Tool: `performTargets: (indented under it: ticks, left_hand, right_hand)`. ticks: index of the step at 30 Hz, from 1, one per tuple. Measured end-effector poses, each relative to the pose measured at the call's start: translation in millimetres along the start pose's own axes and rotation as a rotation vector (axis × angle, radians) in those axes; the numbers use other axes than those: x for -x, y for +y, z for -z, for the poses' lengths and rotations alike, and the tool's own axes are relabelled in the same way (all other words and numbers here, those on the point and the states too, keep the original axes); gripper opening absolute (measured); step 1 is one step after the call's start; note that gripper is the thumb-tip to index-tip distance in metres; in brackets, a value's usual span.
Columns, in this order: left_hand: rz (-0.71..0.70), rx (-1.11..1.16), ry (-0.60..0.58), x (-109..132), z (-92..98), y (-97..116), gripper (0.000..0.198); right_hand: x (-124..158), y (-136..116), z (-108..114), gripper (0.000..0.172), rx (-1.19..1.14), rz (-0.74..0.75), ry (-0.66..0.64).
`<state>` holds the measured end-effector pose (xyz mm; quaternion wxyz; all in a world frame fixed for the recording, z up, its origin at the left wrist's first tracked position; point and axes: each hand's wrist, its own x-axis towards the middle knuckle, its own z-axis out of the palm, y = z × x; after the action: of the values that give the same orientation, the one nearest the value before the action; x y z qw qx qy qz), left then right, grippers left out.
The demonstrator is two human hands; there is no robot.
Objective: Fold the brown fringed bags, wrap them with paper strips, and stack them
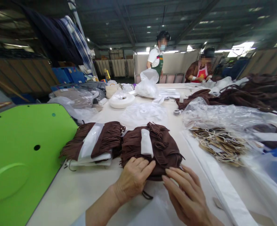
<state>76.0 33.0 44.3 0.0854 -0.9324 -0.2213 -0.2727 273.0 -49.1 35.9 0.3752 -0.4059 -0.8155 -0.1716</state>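
A folded brown fringed bag lies in front of me on the white table, a white strip across its top. My left hand grips the bag's near edge, fingers curled and thumb pointing right. Flat, outstretched fingers of my right hand touch the near right corner; its palm holds nothing. Beside it on the left rests a second brown fringed bag with a white band around it, lying on white sheets. A dark cord loop pokes out below my left hand.
A green machine panel stands close on the left. To the right lie kraft tags with white strings, clear plastic and a brown heap. Farther back are a white tape roll and two people beyond the table.
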Motion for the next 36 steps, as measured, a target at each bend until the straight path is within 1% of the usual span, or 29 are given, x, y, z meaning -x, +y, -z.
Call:
performTargets:
  ticks: [1, 3, 6, 9, 11, 13, 15, 17, 21, 23, 24, 26, 28, 29, 32, 33, 34, 36]
  left_hand:
    - [0.036, 0.027, -0.028, -0.6, 1.0, -0.4, 0.029]
    - [0.129, 0.091, -0.100, -2.7, 2.8, -1.4, 0.024]
    - [0.288, 0.195, -0.197, -9.8, 7.0, -4.9, 0.019]
    - [0.405, 0.278, -0.255, -19.9, 13.5, -9.2, 0.014]
    - [0.461, 0.321, -0.271, -25.3, 17.6, -11.3, 0.013]
    - [0.492, 0.347, -0.269, -28.4, 20.4, -12.5, 0.013]
    - [0.501, 0.356, -0.268, -29.7, 21.8, -13.2, 0.012]
    - [0.507, 0.364, -0.271, -30.3, 22.2, -13.6, 0.012]
    - [0.514, 0.383, -0.280, -31.9, 22.3, -15.0, 0.012]
    - [0.510, 0.386, -0.287, -32.9, 22.7, -15.9, 0.013]
    - [0.507, 0.386, -0.291, -33.4, 22.9, -16.3, 0.013]
    - [0.499, 0.383, -0.301, -34.2, 23.5, -16.7, 0.012]
    - [0.490, 0.377, -0.311, -34.3, 23.7, -16.7, 0.011]
    - [0.485, 0.372, -0.314, -34.1, 23.5, -16.7, 0.012]
    - [0.465, 0.358, -0.318, -32.3, 22.5, -16.9, 0.018]
    - [0.456, 0.354, -0.318, -31.4, 22.3, -17.1, 0.021]
    - [0.443, 0.351, -0.319, -30.6, 22.2, -17.1, 0.024]
    - [0.402, 0.339, -0.328, -28.9, 22.9, -16.6, 0.031]
  right_hand:
    - [10.9, -2.5, 6.6, 0.033, 0.018, -0.042, 0.017]
    - [33.2, -9.2, 12.3, 0.027, -0.008, -0.133, -0.010]
    - [58.1, -19.4, 4.4, 0.024, -0.077, -0.230, -0.042]
    - [64.4, -26.5, -9.2, 0.026, -0.121, -0.345, -0.044]
    - [60.2, -30.6, -15.5, 0.025, -0.177, -0.387, -0.123]
    - [54.4, -35.1, -19.4, 0.027, -0.215, -0.385, -0.205]
    - [51.2, -40.1, -23.0, 0.037, -0.228, -0.386, -0.275]
    - [51.4, -44.7, -27.4, 0.043, -0.247, -0.404, -0.311]
    - [53.2, -49.1, -34.0, 0.043, -0.319, -0.508, -0.380]
    - [52.1, -48.4, -34.5, 0.040, -0.323, -0.536, -0.415]
    - [51.6, -47.6, -34.5, 0.041, -0.322, -0.519, -0.430]
    - [52.0, -46.2, -35.7, 0.048, -0.325, -0.422, -0.459]
    - [54.7, -46.4, -39.7, 0.052, -0.283, -0.328, -0.422]
    - [56.6, -47.3, -42.6, 0.048, -0.242, -0.291, -0.371]
    - [60.4, -51.9, -51.3, 0.027, -0.096, -0.197, -0.122]
    - [60.3, -53.4, -53.1, 0.022, -0.067, -0.154, -0.061]
    - [59.3, -54.6, -54.1, 0.020, -0.051, -0.112, -0.023]
    - [55.3, -55.6, -53.3, 0.017, -0.035, -0.042, -0.009]
